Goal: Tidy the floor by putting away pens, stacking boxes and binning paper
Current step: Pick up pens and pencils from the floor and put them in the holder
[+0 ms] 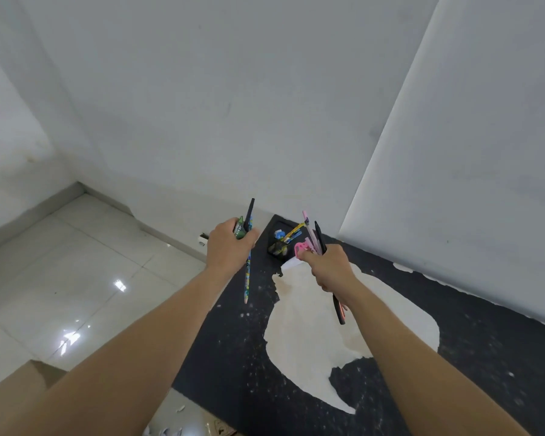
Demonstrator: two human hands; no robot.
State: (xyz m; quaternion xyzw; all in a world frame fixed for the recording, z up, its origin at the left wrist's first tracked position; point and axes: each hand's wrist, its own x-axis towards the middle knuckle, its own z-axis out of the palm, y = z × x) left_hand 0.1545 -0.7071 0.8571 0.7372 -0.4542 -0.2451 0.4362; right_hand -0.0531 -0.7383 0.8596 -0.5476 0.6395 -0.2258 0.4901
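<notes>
While both arms reach out over the black tabletop (233,357), each fist is full: the left hand (225,247) is curled round a small bundle, a black pen (250,212) poking upward and a long patterned pencil (248,278) hanging down below the knuckles. Gripped in the right hand (329,267) are several pink and black pens (313,234), fanned above the fingers. Between the two hands, near the wall, stands a black mesh pen holder (277,247) with a yellow-striped pen (293,231) leaning in it, and what may be a blue eraser behind. White scraps of paper (167,431) lie on the floor below.
</notes>
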